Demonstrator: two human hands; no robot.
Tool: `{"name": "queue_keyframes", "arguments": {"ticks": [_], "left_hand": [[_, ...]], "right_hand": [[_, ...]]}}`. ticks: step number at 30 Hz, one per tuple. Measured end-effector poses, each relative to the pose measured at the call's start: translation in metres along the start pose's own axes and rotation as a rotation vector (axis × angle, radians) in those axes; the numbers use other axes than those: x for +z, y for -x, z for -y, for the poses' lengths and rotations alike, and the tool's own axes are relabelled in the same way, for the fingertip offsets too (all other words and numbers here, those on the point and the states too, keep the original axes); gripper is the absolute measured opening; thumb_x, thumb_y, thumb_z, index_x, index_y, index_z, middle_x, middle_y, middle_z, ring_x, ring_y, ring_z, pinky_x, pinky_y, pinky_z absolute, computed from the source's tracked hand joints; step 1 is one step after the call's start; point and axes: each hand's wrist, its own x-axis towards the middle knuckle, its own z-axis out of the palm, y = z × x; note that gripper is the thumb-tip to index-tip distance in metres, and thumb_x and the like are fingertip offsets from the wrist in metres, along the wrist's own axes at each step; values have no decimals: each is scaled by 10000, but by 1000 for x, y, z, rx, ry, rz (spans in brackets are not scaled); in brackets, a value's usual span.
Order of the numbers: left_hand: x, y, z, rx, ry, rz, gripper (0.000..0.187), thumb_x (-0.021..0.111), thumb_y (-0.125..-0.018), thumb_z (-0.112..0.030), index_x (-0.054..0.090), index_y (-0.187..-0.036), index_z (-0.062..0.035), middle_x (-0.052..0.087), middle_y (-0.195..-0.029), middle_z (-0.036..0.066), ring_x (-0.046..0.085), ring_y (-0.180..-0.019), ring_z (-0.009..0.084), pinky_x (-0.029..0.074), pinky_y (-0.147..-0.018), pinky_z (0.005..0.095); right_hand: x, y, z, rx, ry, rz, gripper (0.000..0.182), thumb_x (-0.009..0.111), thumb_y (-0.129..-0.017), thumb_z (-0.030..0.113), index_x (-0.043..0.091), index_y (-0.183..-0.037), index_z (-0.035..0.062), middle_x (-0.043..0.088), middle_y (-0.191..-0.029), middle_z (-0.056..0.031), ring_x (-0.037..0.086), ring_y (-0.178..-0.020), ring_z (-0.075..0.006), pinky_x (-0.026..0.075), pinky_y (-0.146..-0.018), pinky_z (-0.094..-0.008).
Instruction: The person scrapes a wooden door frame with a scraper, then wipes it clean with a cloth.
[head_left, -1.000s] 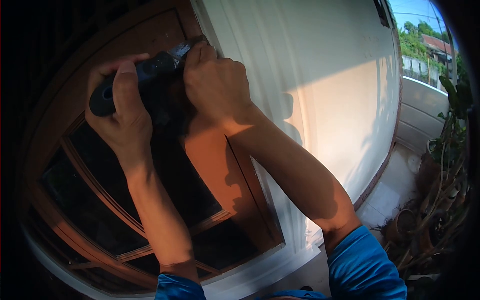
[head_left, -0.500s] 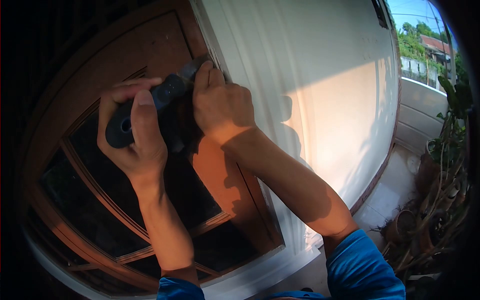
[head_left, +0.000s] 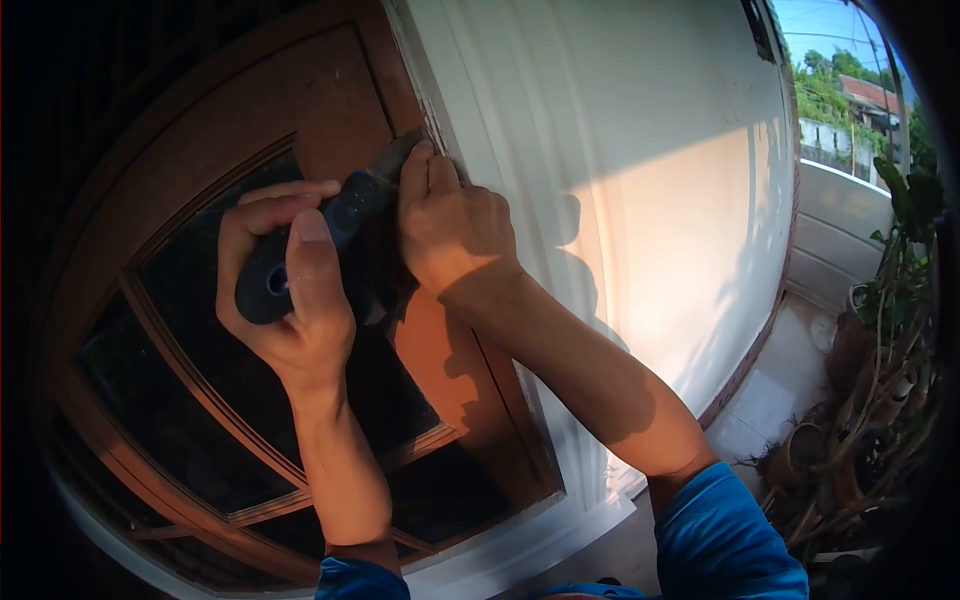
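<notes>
A dark-handled scraper (head_left: 345, 212) slants up across the door, a hole showing near the butt of its handle. My left hand (head_left: 305, 290) is wrapped around that handle, thumb along one side and fingers on the other. Its flat blade (head_left: 396, 155) reaches the seam between the brown wooden door (head_left: 340, 85) and the pale door frame (head_left: 432, 105). My right hand (head_left: 458, 222) is closed, its fingertips pressed on the blade close to the edge. The blade's tip is partly hidden behind those fingers.
Dark glass panes (head_left: 215, 320) divided by wooden bars fill much of the door. To the right is a white wall (head_left: 640, 230) with shadows across it. Potted plants (head_left: 805, 450) stand on the tiled floor (head_left: 765, 400) beyond, beside a low white wall (head_left: 835, 225).
Both hands and the scraper have slid slightly downward and to the right along the door's edge. The grip on the scraper is the same.
</notes>
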Motion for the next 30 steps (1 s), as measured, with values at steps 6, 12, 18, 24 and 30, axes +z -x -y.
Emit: {"name": "queue_keyframes", "arguments": {"ticks": [6,12,18,24,30], "left_hand": [[6,-24,1,-10,-22,-4,114,586,-910,-94,613,-891,15,697,-896,121,648,-877,172,485,-825,291],[3,-9,2,1,-40,-46,115,578,-909,-98,619,-899,9,699,-895,110,628,-834,149,474,-788,274],[7,-35,4,-11,-43,-39,123,567,-924,-101,622,-905,8,706,-886,101,628,-822,133,475,-788,265],[4,-20,5,-23,-56,-80,127,578,-914,-107,628,-894,8,707,-876,99,635,-824,138,477,-790,270],[9,-43,10,-64,-4,-96,159,578,-919,-135,641,-893,9,709,-863,92,636,-818,131,474,-787,260]], "right_hand": [[3,-22,2,45,17,14,421,602,-809,80,598,-1142,-178,655,-811,-167,692,-569,-235,557,-466,-318],[4,-16,0,-26,21,-39,399,601,-809,80,619,-1119,-170,660,-803,-167,689,-557,-226,555,-469,-311],[4,-41,2,16,25,-14,407,609,-803,76,614,-1124,-174,655,-781,-164,690,-554,-231,556,-467,-312],[6,-28,3,-11,30,-25,411,611,-797,72,610,-1119,-184,652,-762,-164,689,-548,-226,549,-454,-309],[9,-49,2,-6,33,-48,420,609,-794,69,605,-1123,-193,654,-770,-167,689,-546,-229,545,-445,-316]]}}
